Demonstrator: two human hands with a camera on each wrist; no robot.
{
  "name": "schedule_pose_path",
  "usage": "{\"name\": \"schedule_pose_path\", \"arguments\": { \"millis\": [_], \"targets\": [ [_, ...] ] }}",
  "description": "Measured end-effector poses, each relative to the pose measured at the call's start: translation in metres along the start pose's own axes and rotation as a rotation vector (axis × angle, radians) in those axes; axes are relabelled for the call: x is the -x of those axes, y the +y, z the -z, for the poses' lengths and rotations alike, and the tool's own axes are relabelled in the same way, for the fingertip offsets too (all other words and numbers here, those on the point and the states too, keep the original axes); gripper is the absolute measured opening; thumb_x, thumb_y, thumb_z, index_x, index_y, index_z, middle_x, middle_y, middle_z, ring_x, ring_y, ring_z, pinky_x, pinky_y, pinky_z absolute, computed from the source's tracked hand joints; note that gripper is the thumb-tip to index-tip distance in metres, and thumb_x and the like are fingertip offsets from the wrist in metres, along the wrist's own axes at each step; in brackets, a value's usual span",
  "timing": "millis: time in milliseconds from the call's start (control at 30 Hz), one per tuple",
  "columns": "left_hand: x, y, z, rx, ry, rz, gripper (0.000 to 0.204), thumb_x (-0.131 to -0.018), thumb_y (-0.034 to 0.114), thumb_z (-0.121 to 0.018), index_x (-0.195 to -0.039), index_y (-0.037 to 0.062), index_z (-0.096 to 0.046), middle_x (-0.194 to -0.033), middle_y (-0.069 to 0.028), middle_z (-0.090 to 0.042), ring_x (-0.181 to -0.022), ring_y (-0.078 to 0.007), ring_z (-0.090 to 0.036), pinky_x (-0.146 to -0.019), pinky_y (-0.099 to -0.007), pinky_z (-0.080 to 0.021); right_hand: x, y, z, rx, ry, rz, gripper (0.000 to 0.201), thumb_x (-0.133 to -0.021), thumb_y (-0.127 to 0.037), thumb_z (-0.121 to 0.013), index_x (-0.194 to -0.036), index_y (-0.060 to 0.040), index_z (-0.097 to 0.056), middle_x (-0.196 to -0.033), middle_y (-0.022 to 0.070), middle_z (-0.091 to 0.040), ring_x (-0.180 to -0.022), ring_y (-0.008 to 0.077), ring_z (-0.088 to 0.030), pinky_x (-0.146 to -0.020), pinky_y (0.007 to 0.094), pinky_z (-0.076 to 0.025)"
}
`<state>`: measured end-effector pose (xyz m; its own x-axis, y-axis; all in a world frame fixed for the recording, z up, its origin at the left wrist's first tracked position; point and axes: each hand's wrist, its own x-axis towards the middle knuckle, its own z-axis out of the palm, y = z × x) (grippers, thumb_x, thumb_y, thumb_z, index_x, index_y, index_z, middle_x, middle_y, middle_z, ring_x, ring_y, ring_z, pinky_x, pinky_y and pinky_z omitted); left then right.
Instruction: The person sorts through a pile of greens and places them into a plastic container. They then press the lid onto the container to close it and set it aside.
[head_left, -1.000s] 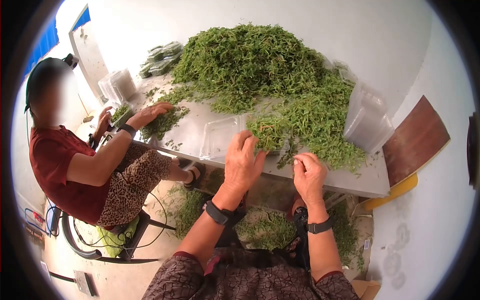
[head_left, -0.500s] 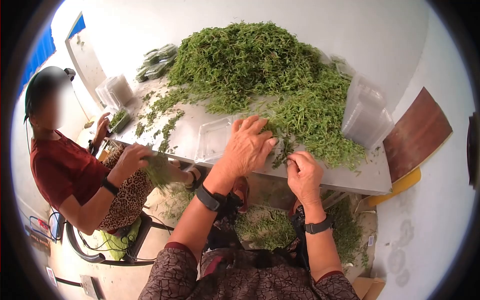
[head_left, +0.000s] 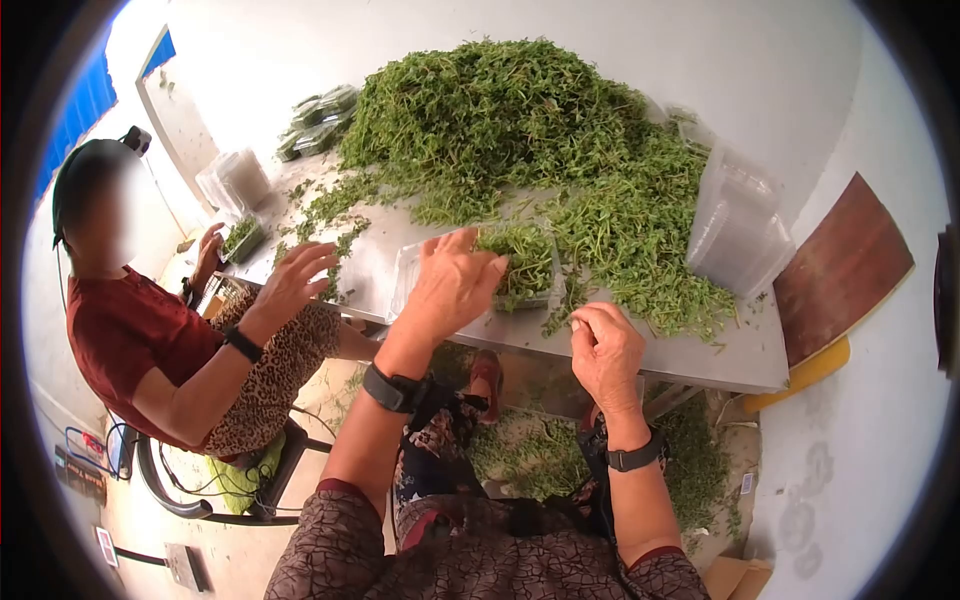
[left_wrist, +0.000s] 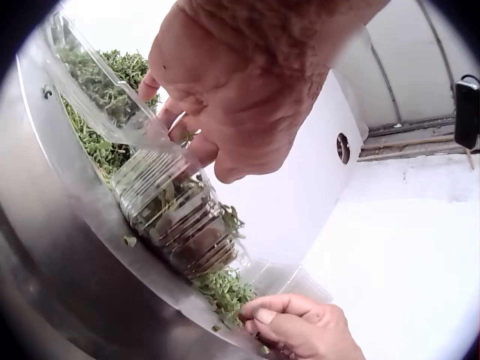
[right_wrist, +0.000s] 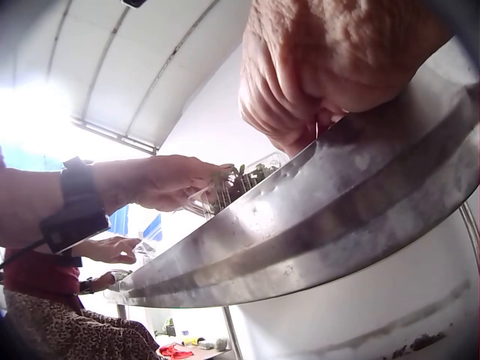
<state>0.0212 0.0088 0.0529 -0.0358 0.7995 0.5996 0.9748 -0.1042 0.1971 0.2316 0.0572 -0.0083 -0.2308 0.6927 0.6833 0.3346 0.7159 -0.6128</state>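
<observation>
A clear plastic clamshell box (left_wrist: 176, 217) holding leafy green sprigs (head_left: 525, 262) sits at the table's front edge. Its lid (head_left: 404, 275) lies folded back to the left. My left hand (head_left: 450, 283) is over the hinge side, fingers loosely extended and their tips at the box's upper edge in the left wrist view. Right of the box, my right hand (head_left: 608, 352) has its fingers curled. Its thumb and index finger pinch at loose sprigs (left_wrist: 225, 295) by the table edge; the bits between them are mostly hidden.
A big heap of greens (head_left: 500, 120) covers the back of the metal table (head_left: 700, 372). Stacked clear boxes (head_left: 738, 225) stand right, more (head_left: 235, 180) at far left beside filled packs (head_left: 320, 120). Another person (head_left: 140, 330) sits at left. A brown board (head_left: 850, 270) leans right.
My left hand has drawn back left off the box, uncovering the greens in it. My right hand has shifted slightly left. The other person's near hand left the table with greens, and now shows none.
</observation>
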Motion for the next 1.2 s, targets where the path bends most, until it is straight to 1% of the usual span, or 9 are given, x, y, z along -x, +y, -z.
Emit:
{"name": "schedule_pose_path", "arguments": {
  "millis": [167,433,500,533,600,700,867,1033,1200],
  "targets": [
    [-0.013,-0.004,0.024,0.145,0.122,-0.02,0.02,-0.09,0.018,-0.057,-0.097,0.005,-0.071,-0.117,-0.0177,-0.06,-0.114,-0.0337,-0.054,-0.098,-0.0448,-0.039,0.0,0.001,-0.001,-0.004,0.009,0.037,0.009,-0.074,0.0,-0.064,-0.082,-0.0039,-0.066,-0.087,0.0088,-0.067,-0.072,0.0276,-0.065,-0.063,0.0335,-0.052],
    [-0.02,-0.021,0.021,0.301,-0.091,-0.13,0.022,-0.083,0.001,-0.056,-0.1,0.0055,-0.069,-0.117,-0.0136,-0.061,-0.115,-0.0331,-0.052,-0.098,-0.0433,-0.041,-0.002,0.001,0.0,-0.022,-0.028,0.025,0.012,-0.074,0.001,-0.064,-0.086,-0.0029,-0.067,-0.092,0.0097,-0.067,-0.067,0.0265,-0.064,-0.061,0.0328,-0.052],
    [-0.022,-0.02,0.02,0.241,-0.182,-0.205,0.025,-0.083,0.001,-0.056,-0.104,0.0078,-0.069,-0.122,-0.0122,-0.058,-0.119,-0.0324,-0.048,-0.1,-0.0438,-0.038,-0.004,-0.004,-0.002,-0.21,0.02,-0.121,0.016,-0.075,0.0,-0.064,-0.09,-0.003,-0.068,-0.1,0.0125,-0.067,-0.074,0.0285,-0.064,-0.066,0.0363,-0.052],
    [-0.024,-0.023,0.017,0.25,-0.168,-0.196,0.025,-0.083,0.001,-0.056,-0.104,0.0078,-0.069,-0.122,-0.0122,-0.058,-0.119,-0.0324,-0.048,-0.1,-0.0438,-0.038,-0.009,-0.01,-0.001,-0.201,0.008,-0.11,0.016,-0.075,0.0,-0.064,-0.09,-0.003,-0.068,-0.1,0.0125,-0.067,-0.074,0.0285,-0.064,-0.066,0.0363,-0.052],
    [-0.026,-0.031,0.006,0.203,-0.235,-0.262,0.029,-0.083,0.002,-0.057,-0.107,0.0108,-0.069,-0.127,-0.0099,-0.055,-0.123,-0.0313,-0.045,-0.102,-0.0451,-0.036,-0.022,-0.027,0.002,0.0,0.023,0.273,0.02,-0.076,-0.001,-0.064,-0.096,-0.0023,-0.067,-0.109,0.0145,-0.065,-0.091,0.0311,-0.061,-0.08,0.0397,-0.05],
    [-0.027,-0.031,-0.003,0.199,-0.29,-0.233,0.03,-0.082,0.003,-0.058,-0.109,0.0124,-0.068,-0.129,-0.0088,-0.054,-0.124,-0.0313,-0.044,-0.103,-0.0467,-0.034,-0.032,-0.051,-0.012,0.098,-0.158,0.381,0.024,-0.078,-0.004,-0.064,-0.101,-0.001,-0.065,-0.114,0.0138,-0.063,-0.106,0.0315,-0.054,-0.094,0.0417,-0.042],
    [-0.024,-0.036,-0.013,0.077,-0.278,-0.254,0.027,-0.077,0.006,-0.063,-0.102,0.0128,-0.07,-0.119,-0.0061,-0.059,-0.121,-0.0275,-0.046,-0.101,-0.0449,-0.034,-0.033,-0.047,-0.036,0.226,-0.239,0.398,0.027,-0.079,-0.016,-0.068,-0.102,-0.0029,-0.062,-0.102,0.0118,-0.062,-0.102,0.0309,-0.054,-0.099,0.051,-0.034],
    [-0.026,-0.038,-0.011,-0.077,-0.151,-0.289,0.012,-0.074,0.007,-0.063,-0.08,0.0126,-0.071,-0.11,-0.0052,-0.062,-0.116,-0.0245,-0.05,-0.098,-0.0432,-0.035,-0.034,-0.042,-0.034,0.251,-0.274,0.385,0.024,-0.078,-0.016,-0.069,-0.096,-0.0027,-0.061,-0.099,0.0102,-0.062,-0.097,0.0308,-0.054,-0.1,0.0504,-0.034],
    [-0.028,-0.038,-0.013,0.009,-0.171,-0.232,0.013,-0.075,0.006,-0.062,-0.083,0.01,-0.071,-0.112,-0.0083,-0.061,-0.116,-0.0262,-0.05,-0.1,-0.0425,-0.035,-0.034,-0.038,-0.035,0.23,-0.252,0.373,0.025,-0.077,-0.016,-0.07,-0.095,-0.0025,-0.061,-0.098,0.0099,-0.062,-0.096,0.0305,-0.054,-0.099,0.0501,-0.034]
  ]
}}
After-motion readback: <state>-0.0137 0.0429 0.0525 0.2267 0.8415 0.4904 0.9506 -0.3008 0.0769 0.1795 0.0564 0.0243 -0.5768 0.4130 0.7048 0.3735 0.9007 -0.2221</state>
